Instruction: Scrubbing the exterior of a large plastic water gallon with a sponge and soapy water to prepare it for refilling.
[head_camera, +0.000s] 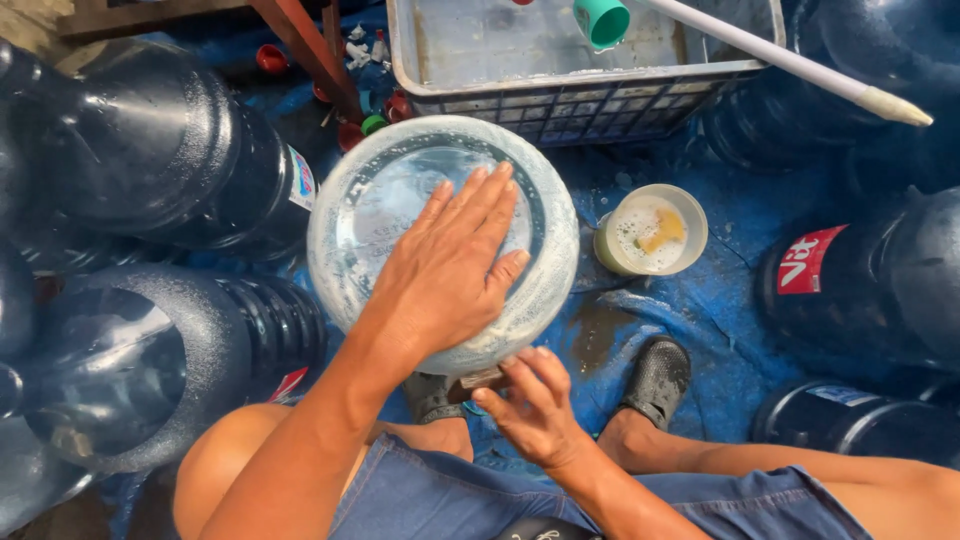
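Note:
A large clear water jug stands bottom-up between my knees, its base and sides streaked with soapy foam. My left hand lies flat on the jug's base, palm down with the fingers stretched together. My right hand is at the jug's near lower side, fingers slightly curled against it. A small brown thing shows at its fingertips; I cannot tell whether the hand holds it. My black shoe rests on the blue tarp just right of the jug.
A small cream bowl of soapy water with a yellow piece in it sits right of the jug. Behind is a grey crate of water with a teal cup and a white pipe. Dark blue jugs lie at left and right.

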